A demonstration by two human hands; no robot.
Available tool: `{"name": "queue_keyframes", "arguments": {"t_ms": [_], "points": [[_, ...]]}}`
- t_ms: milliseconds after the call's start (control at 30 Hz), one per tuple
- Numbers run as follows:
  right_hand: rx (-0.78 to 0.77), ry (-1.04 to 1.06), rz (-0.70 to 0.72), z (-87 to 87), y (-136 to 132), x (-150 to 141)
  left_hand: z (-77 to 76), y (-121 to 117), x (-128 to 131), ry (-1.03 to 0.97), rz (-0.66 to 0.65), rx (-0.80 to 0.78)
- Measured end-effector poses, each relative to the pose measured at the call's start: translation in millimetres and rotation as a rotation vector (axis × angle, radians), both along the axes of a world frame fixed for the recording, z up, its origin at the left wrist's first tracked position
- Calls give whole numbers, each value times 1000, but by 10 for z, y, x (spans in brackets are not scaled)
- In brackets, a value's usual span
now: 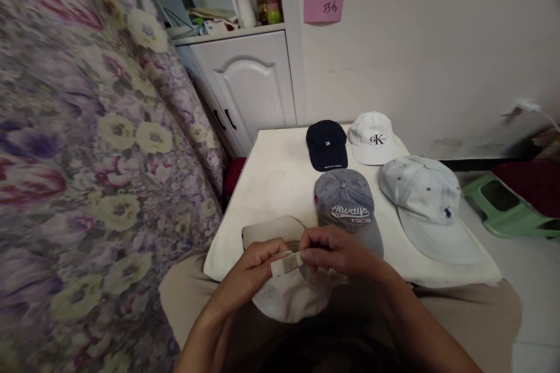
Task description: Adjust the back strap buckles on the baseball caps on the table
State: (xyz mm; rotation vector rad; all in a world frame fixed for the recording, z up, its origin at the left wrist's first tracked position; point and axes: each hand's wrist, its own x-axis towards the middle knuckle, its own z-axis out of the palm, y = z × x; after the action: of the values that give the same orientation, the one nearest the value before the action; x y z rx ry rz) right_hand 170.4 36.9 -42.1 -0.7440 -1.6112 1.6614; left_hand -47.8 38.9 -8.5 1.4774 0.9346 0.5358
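A cream-coloured cap [291, 300] lies at the table's near edge, its brim pointing away from me and its crown over my lap. My left hand [256, 268] pinches one end of the cap's back strap [287, 263]. On the other end of that strap, the fingertips of my right hand [330, 250] are closed. A small square mark shows on the strap between my hands. Just beyond my right hand sits a grey-blue cap [345, 198] with white lettering, partly hidden by that hand.
On the cream-covered table [271, 169] are also a navy cap [327, 143], a white cap [371, 134] and a pale denim cap [422, 192]. A flowered curtain [109, 157] hangs at left. A white cabinet [249, 81] stands behind; a green stool [503, 210] is at right.
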Motion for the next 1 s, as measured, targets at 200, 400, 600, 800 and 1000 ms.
{"name": "queue_keyframes", "arguments": {"t_ms": [200, 400, 600, 800, 1000], "points": [[39, -28, -8, 29, 5, 0, -17, 0, -26, 5, -16, -34], [30, -37, -32, 38, -11, -25, -37, -3, -26, 7, -31, -43], [26, -53, -26, 48, -34, -29, -34, -7, -29, 4, -46, -2], [66, -57, -38, 57, -39, -37, -51, -3, -7, 9, -67, 32], [48, -54, -24, 48, -53, 36, -66, -8, -24, 22, -35, 14]]}}
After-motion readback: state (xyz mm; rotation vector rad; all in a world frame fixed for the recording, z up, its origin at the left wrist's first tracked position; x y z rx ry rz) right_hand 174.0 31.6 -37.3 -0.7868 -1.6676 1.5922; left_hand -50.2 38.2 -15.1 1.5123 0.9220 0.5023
